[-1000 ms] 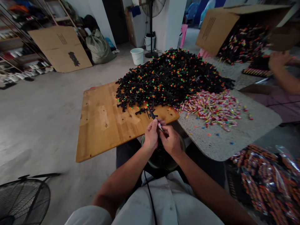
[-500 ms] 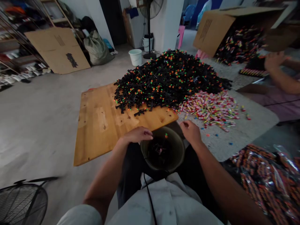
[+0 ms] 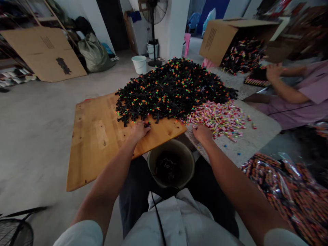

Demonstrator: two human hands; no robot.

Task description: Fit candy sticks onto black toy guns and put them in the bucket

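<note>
On the wooden board [image 3: 89, 150], my left hand [image 3: 138, 131] has its fingers closed on a small black toy gun [image 3: 147, 125] at the near edge of a big heap of black toy guns [image 3: 166, 89] with orange and green tips. My right hand [image 3: 203, 134] is at the near edge of the grey tabletop [image 3: 256, 136], beside a pile of small pink, red and yellow tubes [image 3: 217, 118]. Its fingers are pinched together, and what they hold, if anything, is hidden. Between my legs stands a bucket [image 3: 191, 164] with dark pieces inside.
At the right, a co-worker's hands [image 3: 274, 72] are over a row of tubes near a tipped cardboard box [image 3: 217, 39] full of toys. Filled clear bags [image 3: 279, 191] lie at lower right. A white bucket [image 3: 139, 65] and a standing fan [image 3: 153, 30] are behind the table.
My left hand has moved from above the bucket forward onto the board, to the loose toy gun. My right hand has moved forward to the tubes. The view has shifted right.
</note>
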